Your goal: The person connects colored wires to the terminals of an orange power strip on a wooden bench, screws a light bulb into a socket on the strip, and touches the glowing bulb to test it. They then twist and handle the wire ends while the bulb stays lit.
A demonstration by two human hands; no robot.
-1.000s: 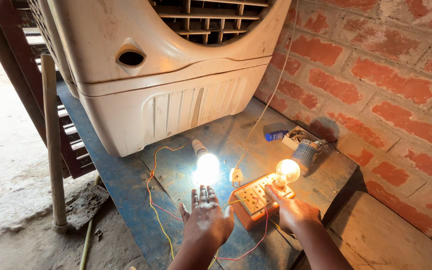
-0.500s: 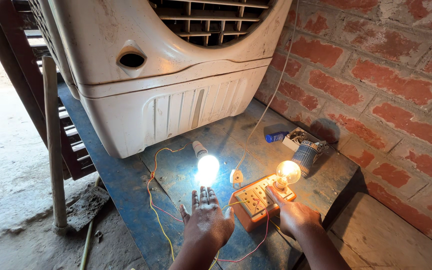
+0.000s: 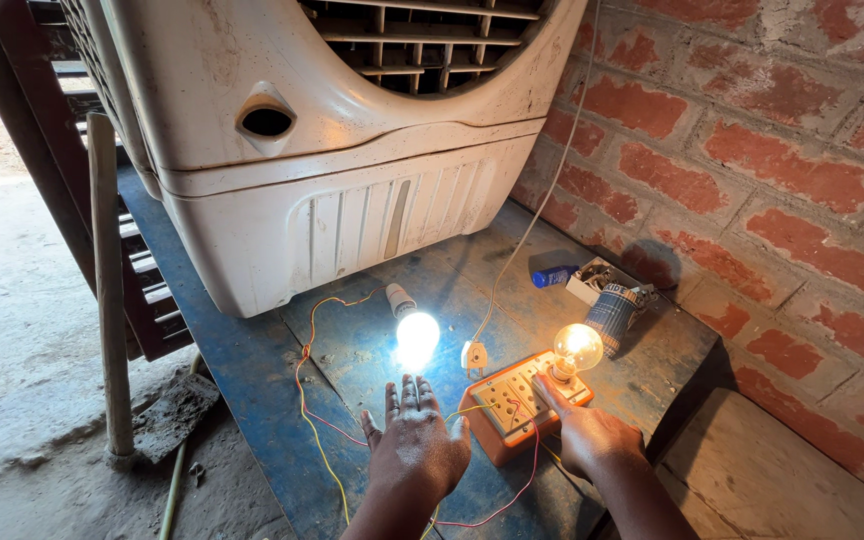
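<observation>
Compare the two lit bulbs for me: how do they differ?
The white bulb lies on its side on the blue table; the yellow bulb stands upright on the orange switchboard. The white bulb glows cold white and glaring, the yellow bulb warm and dimmer. The left hand hovers, spread, near the white bulb; the right hand touches the switchboard by the yellow bulb. Both are on.

A small open carton (image 3: 586, 282) (whitish, cardboard) sits by the brick wall (image 3: 782, 170).
</observation>
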